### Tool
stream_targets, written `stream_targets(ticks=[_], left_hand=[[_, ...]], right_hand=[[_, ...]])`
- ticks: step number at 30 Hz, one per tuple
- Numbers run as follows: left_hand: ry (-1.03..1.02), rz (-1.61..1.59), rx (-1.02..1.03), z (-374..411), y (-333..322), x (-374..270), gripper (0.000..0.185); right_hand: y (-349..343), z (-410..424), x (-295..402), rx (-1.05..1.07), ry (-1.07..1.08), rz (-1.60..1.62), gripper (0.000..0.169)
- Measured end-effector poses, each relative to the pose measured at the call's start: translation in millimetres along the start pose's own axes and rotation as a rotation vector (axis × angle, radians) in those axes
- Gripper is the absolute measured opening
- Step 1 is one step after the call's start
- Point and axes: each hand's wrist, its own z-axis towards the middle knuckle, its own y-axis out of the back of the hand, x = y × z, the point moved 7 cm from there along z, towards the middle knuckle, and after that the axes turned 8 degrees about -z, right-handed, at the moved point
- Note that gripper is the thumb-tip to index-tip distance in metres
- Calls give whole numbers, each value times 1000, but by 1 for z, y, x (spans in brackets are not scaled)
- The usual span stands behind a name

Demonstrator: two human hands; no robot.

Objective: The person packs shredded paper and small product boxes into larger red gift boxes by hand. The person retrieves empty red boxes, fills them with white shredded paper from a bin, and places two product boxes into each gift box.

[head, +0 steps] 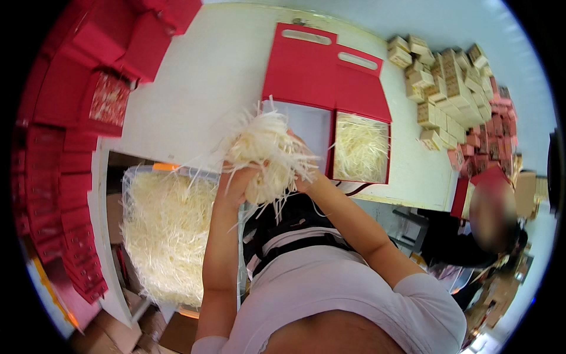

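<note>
Between my two hands I hold a loose bundle of cream shredded paper filler [269, 155], its strands sticking out on all sides. My left hand [239, 183] grips it from the left, and my right hand [306, 177] from the right, its fingers partly hidden by the strands. Behind the bundle stands an open red gift box [309, 128] with a pale bare inside; its lid [300, 71] with a handle slot lies folded back. Touching it on the right, a second open red box [389, 155] is filled with the same shreds [360, 148].
A plastic tub [128, 177] heaped with shredded filler [170, 234] sits left of my body, below the white table [199, 88]. Red boxes [75, 177] are stacked at the left. Small cream boxes [451, 93] and pink boxes [491, 132] pile up at right, near another person [460, 243].
</note>
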Motion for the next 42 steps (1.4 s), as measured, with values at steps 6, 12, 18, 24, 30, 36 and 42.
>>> stream_targets(ticks=[6, 12, 18, 24, 30, 36, 42], left_hand=[[336, 22, 88, 105, -11, 114, 38], [98, 678, 96, 117, -10, 107, 44], [-495, 1405, -56, 70, -43, 29, 32], [-291, 1276, 363, 80, -47, 89, 16], [-524, 1327, 366, 103, -60, 81, 25], [-100, 1510, 388, 134, -22, 117, 38], [-180, 1586, 56, 138, 1, 98, 39]], right_hand=[[103, -64, 69, -953, 166, -160, 40], [105, -95, 98, -1022, 379, -774, 24], [81, -54, 86, -529, 340, -1789, 15], [104, -15, 56, -356, 79, -2380, 33], [106, -7, 74, -305, 195, -2282, 33], [110, -8, 79, -589, -58, -2470, 18], [120, -30, 50, -416, -618, -2538, 7]])
